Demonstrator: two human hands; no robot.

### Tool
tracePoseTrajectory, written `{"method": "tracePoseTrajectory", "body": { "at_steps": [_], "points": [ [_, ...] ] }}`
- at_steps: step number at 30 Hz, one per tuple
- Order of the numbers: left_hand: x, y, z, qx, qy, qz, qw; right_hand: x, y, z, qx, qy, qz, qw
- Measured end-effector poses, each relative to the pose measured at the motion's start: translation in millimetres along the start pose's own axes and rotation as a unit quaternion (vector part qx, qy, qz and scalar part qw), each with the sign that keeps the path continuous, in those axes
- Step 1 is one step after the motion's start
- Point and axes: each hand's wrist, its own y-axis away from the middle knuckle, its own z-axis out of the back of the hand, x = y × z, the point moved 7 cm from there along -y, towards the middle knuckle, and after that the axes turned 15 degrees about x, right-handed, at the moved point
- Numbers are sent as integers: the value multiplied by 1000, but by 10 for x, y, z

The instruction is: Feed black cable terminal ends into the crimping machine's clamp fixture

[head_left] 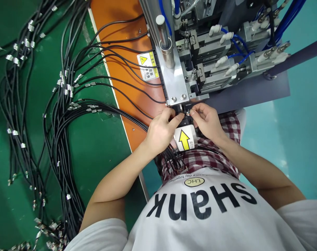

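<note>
My left hand and my right hand meet at the front of a metal machine, just under its silver plate. Both hands are pinched, fingertips close together at a small black slot. The left hand grips a thin black cable that runs off to the left. The right hand pinches a small metal end piece at the slot. A white tag with a yellow arrow sits right below the hands.
Several black cables with silver clips spread over the green table at left. An orange panel with a yellow warning label lies beside the machine. Blue air hoses and cylinders stand at upper right.
</note>
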Motion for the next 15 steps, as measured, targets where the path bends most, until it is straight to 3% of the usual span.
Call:
{"method": "tracePoseTrajectory", "body": {
  "at_steps": [5,15],
  "points": [
    [-23,-3,3,8,-28,-7,1000,77,35,27,-37,46,49,997],
    [-23,-8,-3,8,-47,5,999,60,37,-17,-35,-14,82,996]
  ]
}}
